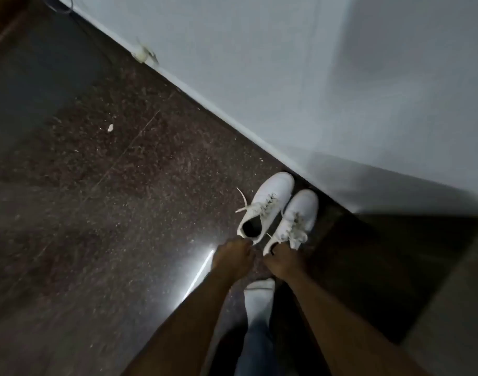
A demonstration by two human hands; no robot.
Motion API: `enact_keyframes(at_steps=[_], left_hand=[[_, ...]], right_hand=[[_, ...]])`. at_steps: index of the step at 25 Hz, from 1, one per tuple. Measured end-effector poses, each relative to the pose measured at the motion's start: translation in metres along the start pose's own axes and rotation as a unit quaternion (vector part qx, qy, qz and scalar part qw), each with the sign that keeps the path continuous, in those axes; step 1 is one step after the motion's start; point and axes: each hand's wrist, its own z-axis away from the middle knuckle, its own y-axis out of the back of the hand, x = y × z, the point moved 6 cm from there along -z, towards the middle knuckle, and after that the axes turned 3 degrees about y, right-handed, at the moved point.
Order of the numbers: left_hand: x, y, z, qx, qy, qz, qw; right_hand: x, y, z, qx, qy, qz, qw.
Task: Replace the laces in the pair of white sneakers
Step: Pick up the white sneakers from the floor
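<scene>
A dark speckled floor (118,185) meets a pale wall (286,77), and two white sneakers stand side by side near it with toes toward the wall. The left hand (232,257) grips the heel of the left sneaker (267,204), its laces (244,206) trailing left, while the right hand (282,260) grips the heel of the right sneaker (297,221).

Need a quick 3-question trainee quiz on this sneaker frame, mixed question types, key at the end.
1. True or false: both sneakers still have laces threaded in them.
2. Which hand is at the heel of the sneaker with the tangled bunch of lace on top? A) left B) right C) neither
3. Fill in: the toes of both sneakers point toward the ____.

Key:
1. True. The left sneaker has lace ends trailing out sideways; the right sneaker has lace bunched on top.
2. B. The right hand takes a grip at that heel; the left hand is at the other one.
3. Wall.
</scene>
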Motion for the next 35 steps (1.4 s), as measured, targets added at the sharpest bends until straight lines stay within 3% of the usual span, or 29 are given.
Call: enact_keyframes(at_steps=[4, 7, 11, 17, 20, 22, 24, 26, 30, 32, 35], left_hand=[[0.013, -0.055, -0.055, -0.027, -0.045, -0.118, 0.992], [0.006, -0.087, -0.086, -0.037, -0.061, -0.194, 0.978], [-0.016, -0.124, -0.112, -0.097, -0.063, -0.27, 0.956], [-0.017, -0.127, -0.115, -0.029, -0.1, -0.28, 0.954], [0.005, -0.109, -0.092, 0.021, -0.165, -0.273, 0.947], [0.026, -0.083, -0.073, 0.008, -0.195, -0.252, 0.948], [0.043, -0.042, -0.049, -0.019, -0.178, -0.233, 0.956], [0.058, -0.003, -0.023, 0.007, -0.153, -0.226, 0.962], [0.085, 0.078, 0.064, -0.004, -0.078, -0.119, 0.99], [0.104, 0.116, 0.11, -0.009, -0.071, -0.089, 0.993], [0.155, 0.176, 0.203, 0.054, -0.101, -0.125, 0.986]], right_hand=[[0.051, -0.033, -0.058, -0.021, -0.106, -0.033, 0.994], [0.067, -0.058, -0.091, -0.031, -0.115, -0.062, 0.991], [0.091, -0.098, -0.114, -0.104, -0.119, -0.036, 0.987], [0.099, -0.107, -0.129, -0.11, -0.098, 0.024, 0.989], [0.08, -0.081, -0.11, -0.103, -0.089, 0.039, 0.99], [0.061, -0.051, -0.086, -0.09, -0.08, 0.056, 0.991], [0.041, -0.015, -0.058, -0.062, -0.048, 0.065, 0.995], [0.016, 0.026, -0.025, -0.047, 0.002, 0.066, 0.997], [-0.035, 0.098, 0.069, -0.118, 0.103, 0.097, 0.983], [-0.055, 0.132, 0.119, -0.114, 0.137, 0.11, 0.978], [-0.073, 0.187, 0.226, -0.053, 0.212, 0.127, 0.967]])
